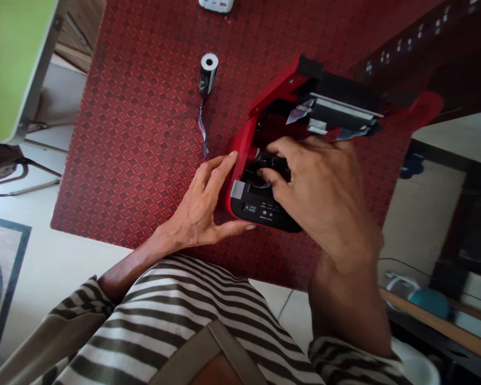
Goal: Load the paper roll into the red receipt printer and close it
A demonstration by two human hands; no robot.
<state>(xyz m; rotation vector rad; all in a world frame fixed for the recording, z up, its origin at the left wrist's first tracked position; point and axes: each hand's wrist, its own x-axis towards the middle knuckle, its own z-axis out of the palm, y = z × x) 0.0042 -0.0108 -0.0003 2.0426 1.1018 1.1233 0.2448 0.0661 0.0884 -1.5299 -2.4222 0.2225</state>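
Black plastic of the printer's open compartment [266, 168] lies under the right hand [320, 198]. The right fingers [288, 149] curl down into it from above, and the thumb side of the hand hides what they meet, so it cannot be told whether they are clamped on a part or only resting there. The left hand [196, 206] stands apart from them, open and spread, around the near corner of the case: its index fingertip [232, 154] touches the red edge, while its thumb [240, 229] reaches along the black front panel [260, 211], close beside it or touching. This division of labour looks sound: a light, wide hold from the left should keep the case from sliding, leaving the right fingers free to work inside with a clear line of sight.

The small red printer [240, 160] sits on the table's red patterned cover [104, 160], its hinged lid [276, 85] raised away from the person, showing dark and silvery parts on its underside. Near the printer stands a small dark roll [208, 74] on end, with a narrow strip [202, 128] trailing from it toward the left hand. Further out are a white box [215, 4] at the table's far edge, a green board [12, 64], the person's striped shirt [176, 321] and a blue bowl [428, 302].
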